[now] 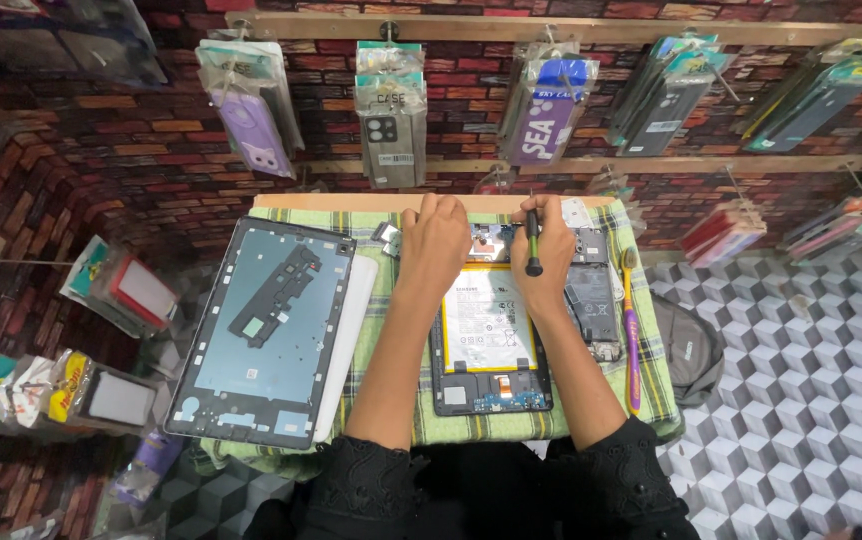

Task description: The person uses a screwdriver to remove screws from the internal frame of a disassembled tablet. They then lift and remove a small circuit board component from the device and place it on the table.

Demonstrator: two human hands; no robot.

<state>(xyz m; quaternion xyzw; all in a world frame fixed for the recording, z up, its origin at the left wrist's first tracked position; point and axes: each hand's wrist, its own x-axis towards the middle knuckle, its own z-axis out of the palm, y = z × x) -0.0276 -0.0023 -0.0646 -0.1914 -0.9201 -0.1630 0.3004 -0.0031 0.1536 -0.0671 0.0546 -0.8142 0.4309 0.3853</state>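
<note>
Above green cloth (391, 330), right hand (543, 245) fingers grasping screwdriver (532, 243), left hand (433, 240) clenched, purple packaged case (254, 125) hanging behind.

We see 2 bare forearms, the left hand (434, 243) and right hand (543, 250) ungloved, with black lace-textured sleeves pushed above the elbows.

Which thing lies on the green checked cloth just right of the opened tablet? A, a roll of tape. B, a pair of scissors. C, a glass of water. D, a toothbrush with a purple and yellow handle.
D: a toothbrush with a purple and yellow handle lies lengthwise on the green checked cloth, right of the opened tablet.
</note>
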